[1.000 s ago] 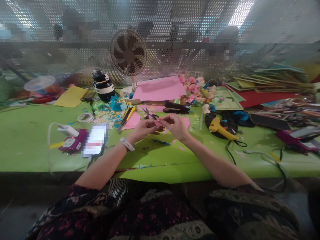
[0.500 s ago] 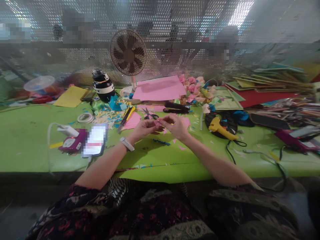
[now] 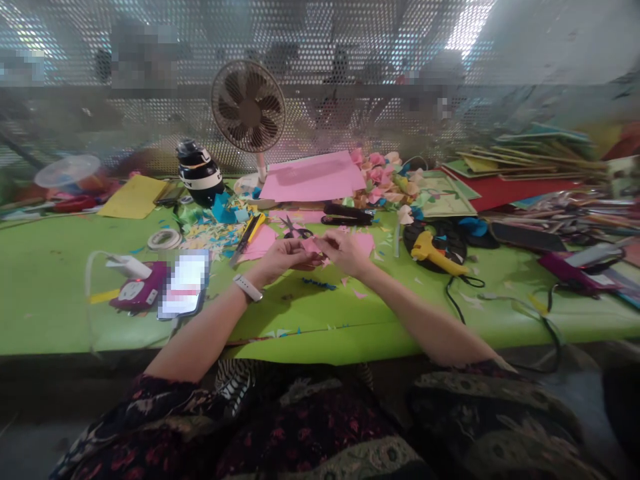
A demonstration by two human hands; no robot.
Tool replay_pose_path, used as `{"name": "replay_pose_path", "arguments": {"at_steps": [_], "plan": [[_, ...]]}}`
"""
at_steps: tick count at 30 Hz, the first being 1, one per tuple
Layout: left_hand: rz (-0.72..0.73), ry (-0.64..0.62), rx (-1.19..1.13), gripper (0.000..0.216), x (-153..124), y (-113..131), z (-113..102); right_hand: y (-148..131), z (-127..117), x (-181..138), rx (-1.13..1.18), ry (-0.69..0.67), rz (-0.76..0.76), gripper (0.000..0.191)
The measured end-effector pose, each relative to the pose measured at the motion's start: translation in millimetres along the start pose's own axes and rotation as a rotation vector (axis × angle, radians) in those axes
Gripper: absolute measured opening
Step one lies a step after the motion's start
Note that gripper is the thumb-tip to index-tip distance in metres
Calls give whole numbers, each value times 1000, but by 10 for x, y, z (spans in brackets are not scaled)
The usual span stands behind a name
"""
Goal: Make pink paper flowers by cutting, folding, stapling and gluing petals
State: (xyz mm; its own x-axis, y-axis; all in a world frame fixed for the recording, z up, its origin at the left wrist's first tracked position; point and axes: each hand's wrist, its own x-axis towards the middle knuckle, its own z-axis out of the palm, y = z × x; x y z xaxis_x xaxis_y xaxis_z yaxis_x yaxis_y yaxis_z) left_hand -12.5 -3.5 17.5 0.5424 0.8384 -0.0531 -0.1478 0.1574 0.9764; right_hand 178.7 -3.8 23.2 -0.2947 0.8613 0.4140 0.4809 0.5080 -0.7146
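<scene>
The left hand [image 3: 281, 259] and the right hand [image 3: 345, 253] both pinch a small pink scrap [image 3: 311, 245] in their fingertips, over the green table [image 3: 300, 317]. The step looks like bending or curling the scrap. The next move seems to call for a soft, careful pinch, since thin paper can tear. Dark scissors [image 3: 299, 231] lie just past the hands. Farther back are a flat, smooth pink sheet [image 3: 315, 177] and a heap of crinkly, curly paper flowers [image 3: 383, 177]. The glue gun [image 3: 434, 251] is yellow and bent.

Green table [image 3: 55, 280] with paper scraps [image 3: 213, 239], tape roll [image 3: 165, 247], black bottle [image 3: 199, 175], round mat [image 3: 457, 250].
</scene>
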Motion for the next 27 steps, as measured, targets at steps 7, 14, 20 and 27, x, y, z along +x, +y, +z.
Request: {"name": "replay_pose_path", "arguments": {"at_steps": [7, 14, 20, 27], "plan": [[8, 21, 34, 42, 5, -37, -54, -25, 19, -14, -103, 64, -56, 52], [29, 90, 38, 44, 14, -3, -79, -53, -34, -18, 0, -108, 59, 53], [42, 163, 29, 49, 23, 0, -60, -65, 13, -41, -79, -69, 6, 43], [69, 203, 50, 48, 27, 12, -38, -89, 10, -52, 114, -150, 121, 43]]}}
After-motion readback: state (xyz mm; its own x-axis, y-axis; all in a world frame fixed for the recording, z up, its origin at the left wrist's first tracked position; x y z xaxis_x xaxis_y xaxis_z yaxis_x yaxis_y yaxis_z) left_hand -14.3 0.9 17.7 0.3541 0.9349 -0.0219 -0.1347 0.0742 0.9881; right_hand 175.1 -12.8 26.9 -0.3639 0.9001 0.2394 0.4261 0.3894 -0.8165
